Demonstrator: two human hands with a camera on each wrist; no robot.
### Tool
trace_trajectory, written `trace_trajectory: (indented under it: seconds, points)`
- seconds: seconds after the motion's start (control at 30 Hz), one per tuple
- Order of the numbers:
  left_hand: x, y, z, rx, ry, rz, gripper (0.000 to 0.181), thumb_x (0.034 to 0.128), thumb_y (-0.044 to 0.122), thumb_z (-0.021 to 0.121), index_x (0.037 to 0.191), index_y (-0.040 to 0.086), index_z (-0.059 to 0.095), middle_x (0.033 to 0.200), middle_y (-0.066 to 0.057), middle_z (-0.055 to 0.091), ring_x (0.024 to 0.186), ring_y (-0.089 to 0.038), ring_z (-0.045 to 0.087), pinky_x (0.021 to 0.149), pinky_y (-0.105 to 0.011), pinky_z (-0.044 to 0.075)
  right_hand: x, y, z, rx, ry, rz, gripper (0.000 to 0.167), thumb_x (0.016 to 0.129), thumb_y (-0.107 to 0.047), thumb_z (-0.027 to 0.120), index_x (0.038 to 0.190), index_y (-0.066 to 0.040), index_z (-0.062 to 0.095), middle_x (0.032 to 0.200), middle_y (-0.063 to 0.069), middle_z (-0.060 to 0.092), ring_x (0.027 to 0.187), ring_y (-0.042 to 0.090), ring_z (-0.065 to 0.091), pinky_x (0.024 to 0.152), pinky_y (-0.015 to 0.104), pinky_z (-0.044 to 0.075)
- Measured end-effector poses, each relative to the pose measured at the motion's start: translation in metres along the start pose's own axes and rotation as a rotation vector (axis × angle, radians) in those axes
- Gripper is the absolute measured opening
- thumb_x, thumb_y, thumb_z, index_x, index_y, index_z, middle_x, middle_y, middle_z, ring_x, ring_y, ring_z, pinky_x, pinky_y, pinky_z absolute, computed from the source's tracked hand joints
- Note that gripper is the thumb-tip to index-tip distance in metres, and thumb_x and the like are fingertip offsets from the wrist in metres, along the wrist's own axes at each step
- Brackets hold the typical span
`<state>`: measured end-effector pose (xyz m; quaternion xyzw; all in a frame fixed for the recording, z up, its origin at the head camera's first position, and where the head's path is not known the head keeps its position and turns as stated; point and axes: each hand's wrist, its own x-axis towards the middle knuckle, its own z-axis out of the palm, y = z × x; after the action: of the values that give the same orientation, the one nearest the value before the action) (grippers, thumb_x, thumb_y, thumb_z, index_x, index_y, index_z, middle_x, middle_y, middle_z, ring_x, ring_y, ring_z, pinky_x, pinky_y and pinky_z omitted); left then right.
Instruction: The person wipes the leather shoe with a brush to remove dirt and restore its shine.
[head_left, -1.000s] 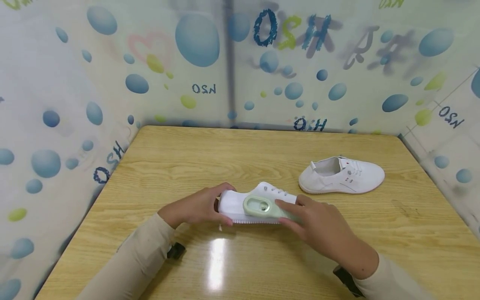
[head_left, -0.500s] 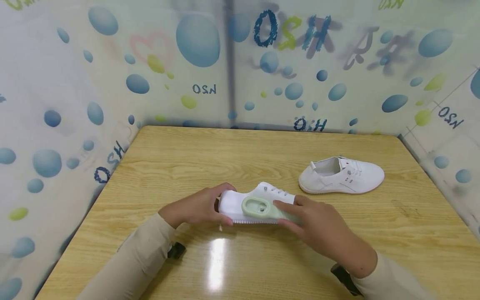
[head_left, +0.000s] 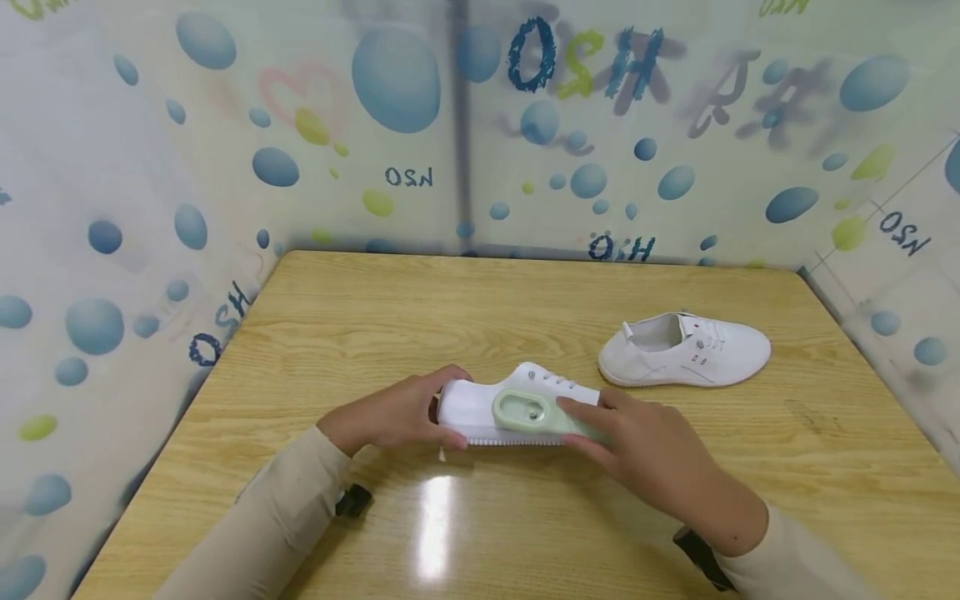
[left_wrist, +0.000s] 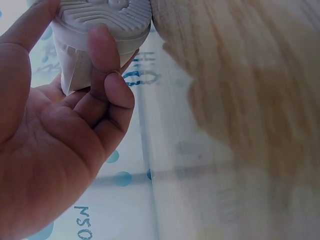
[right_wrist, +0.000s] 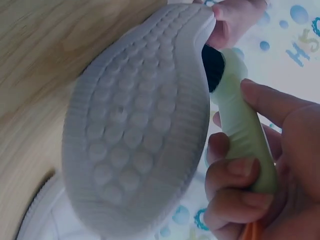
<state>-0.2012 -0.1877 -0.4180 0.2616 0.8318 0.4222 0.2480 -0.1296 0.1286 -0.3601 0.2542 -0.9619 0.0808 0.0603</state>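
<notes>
A white lace-up shoe is held on its side above the wooden table, its dotted sole facing the right wrist camera. My left hand grips it by the heel, the fingers and thumb curled around the ridged sole end in the left wrist view. My right hand grips the handle of a pale green shoe brush. Dark bristles lie against the shoe's side, seen in the right wrist view. The toe is hidden behind my right hand in the head view.
A second white shoe stands upright on the table, behind and to the right of the hands. Curtain-like walls with blue dots enclose the table's back and sides.
The brush and my right hand have slid slightly left along the shoe's side, then back right towards the toe. My left hand and the held shoe stay almost in place.
</notes>
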Motion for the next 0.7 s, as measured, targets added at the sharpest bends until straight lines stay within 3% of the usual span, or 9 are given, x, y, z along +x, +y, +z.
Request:
trace_trajectory:
  seconds: [0.33, 0.7]
  points:
    - [0.001, 0.000, 0.001, 0.019, 0.003, 0.004, 0.072, 0.0784, 0.033, 0.086, 0.135, 0.019, 0.045, 0.113, -0.003, 0.062, 0.089, -0.015, 0.064, 0.080, -0.032, 0.053, -0.018, 0.015, -0.012, 0.043, 0.025, 0.008, 0.040, 0.087, -0.041, 0.076, 0.126, -0.034, 0.070, 0.083, -0.011, 0.055, 0.059, 0.000, 0.037, 0.050, 0.020, 0.031]
    - [0.000, 0.000, 0.002, 0.021, 0.012, 0.008, 0.070, 0.0786, 0.031, 0.086, 0.134, 0.020, 0.046, 0.113, -0.001, 0.063, 0.091, -0.016, 0.063, 0.079, -0.032, 0.053, 0.003, -0.009, 0.004, 0.023, 0.073, -0.092, 0.039, 0.086, -0.039, 0.077, 0.124, -0.030, 0.071, 0.084, -0.003, 0.058, 0.054, 0.004, 0.037, 0.048, 0.021, 0.032]
